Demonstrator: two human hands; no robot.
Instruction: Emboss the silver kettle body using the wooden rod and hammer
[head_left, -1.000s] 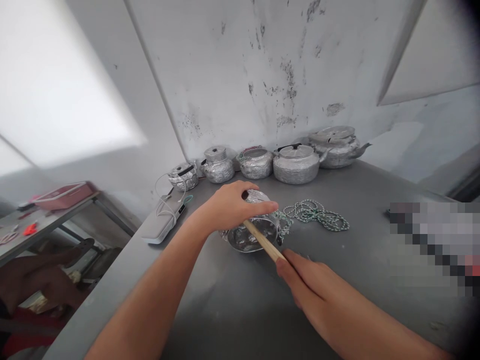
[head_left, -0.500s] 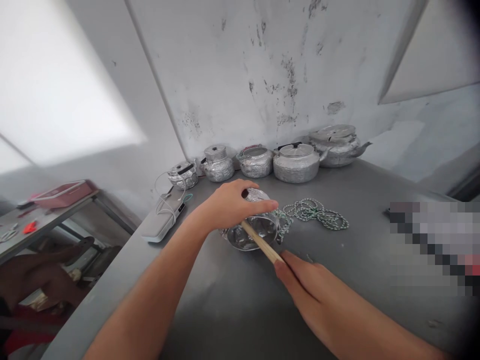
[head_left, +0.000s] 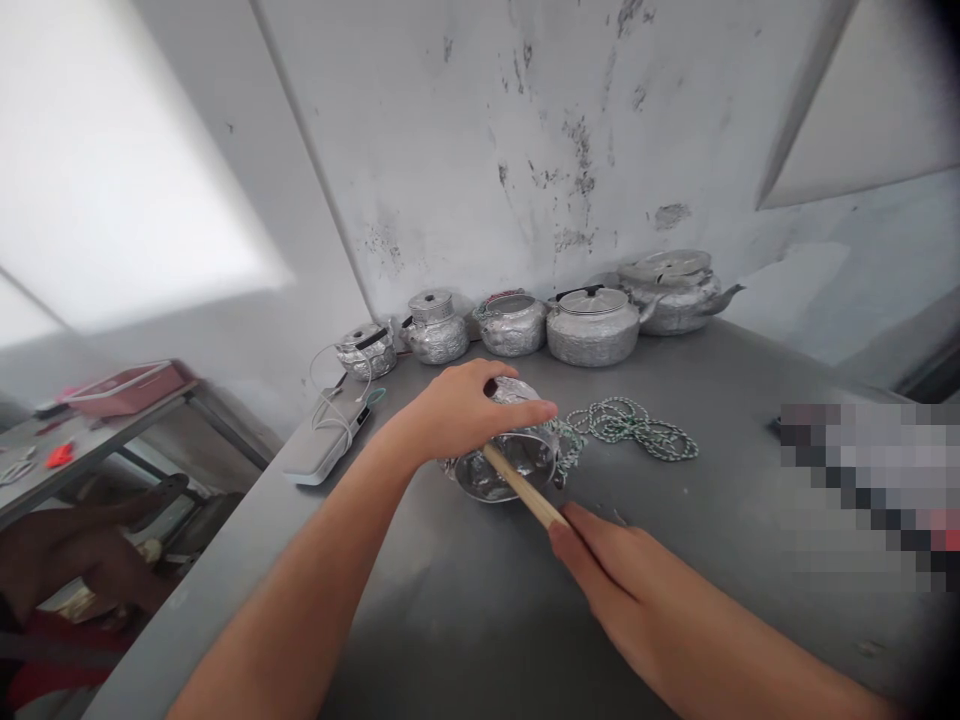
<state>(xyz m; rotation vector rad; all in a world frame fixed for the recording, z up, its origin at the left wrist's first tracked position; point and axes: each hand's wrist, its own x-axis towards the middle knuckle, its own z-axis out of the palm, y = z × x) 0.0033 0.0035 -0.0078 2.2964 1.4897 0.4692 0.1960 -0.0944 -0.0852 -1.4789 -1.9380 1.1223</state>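
Observation:
A small silver metal pot (head_left: 472, 478), crumpled-looking and shaped like a kettle body, lies tilted on the table with its round mouth towards me. My left hand (head_left: 469, 405) grips it from above, thumb stretched along the upper side. In my right hand (head_left: 600, 560) is a pale wooden stick (head_left: 525, 490), whose far end reaches into the pot's mouth; that tip is hidden. Green-and-white cord (head_left: 568, 447) is bunched at the pot's right side. More of this cord (head_left: 630, 425) lies in loose loops on the table just beyond.
Along the wall stand several silver kettles and pots (head_left: 592, 330). A grey power bank (head_left: 319, 455) with a white cable lies on the table (head_left: 420, 620) at left. A side table holds a pink basket (head_left: 131, 390); a person's legs (head_left: 82, 560) show below it.
Both hands, the pot and the wooden stick hold almost the same positions. At lower left, the other person's leg has shifted slightly.

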